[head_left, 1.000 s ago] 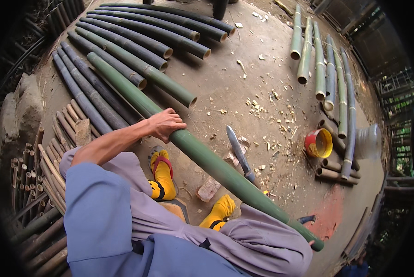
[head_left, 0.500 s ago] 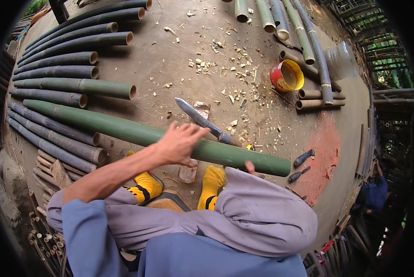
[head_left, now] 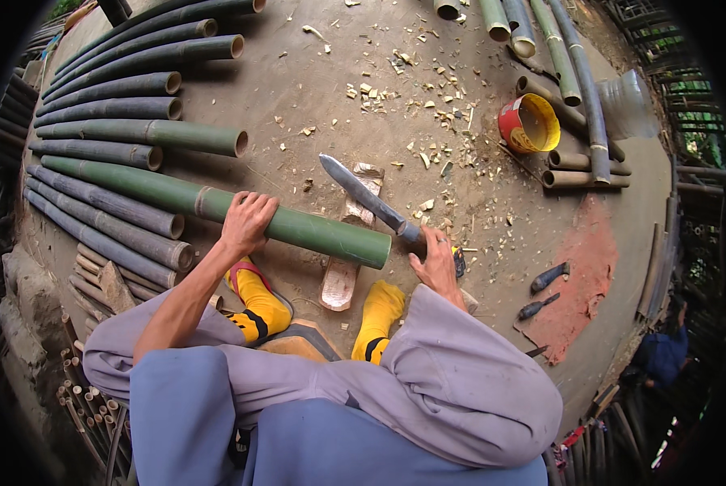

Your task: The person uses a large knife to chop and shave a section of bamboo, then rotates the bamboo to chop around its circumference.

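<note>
The green bamboo pole [head_left: 322, 236] lies across the ground in front of the person. Its long axis runs from the upper left, among the other bamboo poles [head_left: 120, 109], down to the lower right; its near cut end points right and slightly toward the person. Close to that end the pole crosses over a pale wood block [head_left: 340, 285]; whether it bears on the block cannot be told. The left hand [head_left: 249, 220] is wrapped over the pole between a joint ring and the cut end, fingers curled. The right hand [head_left: 438, 263] is curled about the handle of a knife [head_left: 361, 192], just beyond the cut end. The blade points to the upper left, its tip on the far side of the pole. A red and yellow bucket [head_left: 515, 125] stands farther off to the right.
</note>
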The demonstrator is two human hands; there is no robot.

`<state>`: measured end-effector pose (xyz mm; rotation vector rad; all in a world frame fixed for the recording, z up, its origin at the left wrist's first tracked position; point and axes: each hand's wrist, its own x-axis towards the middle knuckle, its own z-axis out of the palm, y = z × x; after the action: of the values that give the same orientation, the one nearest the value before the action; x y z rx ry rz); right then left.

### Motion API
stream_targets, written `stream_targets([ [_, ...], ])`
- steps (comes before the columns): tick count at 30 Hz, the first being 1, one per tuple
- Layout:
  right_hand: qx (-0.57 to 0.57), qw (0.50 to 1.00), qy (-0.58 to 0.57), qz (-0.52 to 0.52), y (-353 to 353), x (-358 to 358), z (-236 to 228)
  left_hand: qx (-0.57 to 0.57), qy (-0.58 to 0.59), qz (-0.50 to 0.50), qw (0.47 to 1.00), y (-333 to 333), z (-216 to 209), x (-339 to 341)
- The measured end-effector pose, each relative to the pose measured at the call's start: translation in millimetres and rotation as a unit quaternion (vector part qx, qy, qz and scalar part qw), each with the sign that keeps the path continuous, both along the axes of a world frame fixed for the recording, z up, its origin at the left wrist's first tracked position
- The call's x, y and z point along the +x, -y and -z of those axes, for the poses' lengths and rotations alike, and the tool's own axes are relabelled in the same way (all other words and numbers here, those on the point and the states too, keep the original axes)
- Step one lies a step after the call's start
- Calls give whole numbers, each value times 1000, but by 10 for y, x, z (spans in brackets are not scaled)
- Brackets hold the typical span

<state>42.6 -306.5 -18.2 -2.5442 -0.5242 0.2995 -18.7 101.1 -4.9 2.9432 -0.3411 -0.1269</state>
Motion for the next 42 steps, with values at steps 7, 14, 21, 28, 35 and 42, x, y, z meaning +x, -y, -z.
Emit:
stream_targets([
  [7, 28, 997, -50, -55, -78, 190, 271, 36, 98, -26, 994, -25, 15, -54],
  [14, 92, 994, -44, -40, 48, 37, -372, 35, -74, -40, 996, -214, 54, 139],
  [21, -36, 985, -75, -150, 52, 56, -568, 48, -36, -2, 998, -114, -30, 247],
  [28, 90, 976, 24, -194, -237, 71, -720, 9, -150, -11, 989, -158, 102, 322],
  [35, -47, 982, -97, -156, -292, 112, -651, 4, -145, -14, 989, -157, 118, 264],
  [42, -80, 969, -161, -168, -51, 313, -49, 3, -146, -15, 989, -83, -45, 402],
])
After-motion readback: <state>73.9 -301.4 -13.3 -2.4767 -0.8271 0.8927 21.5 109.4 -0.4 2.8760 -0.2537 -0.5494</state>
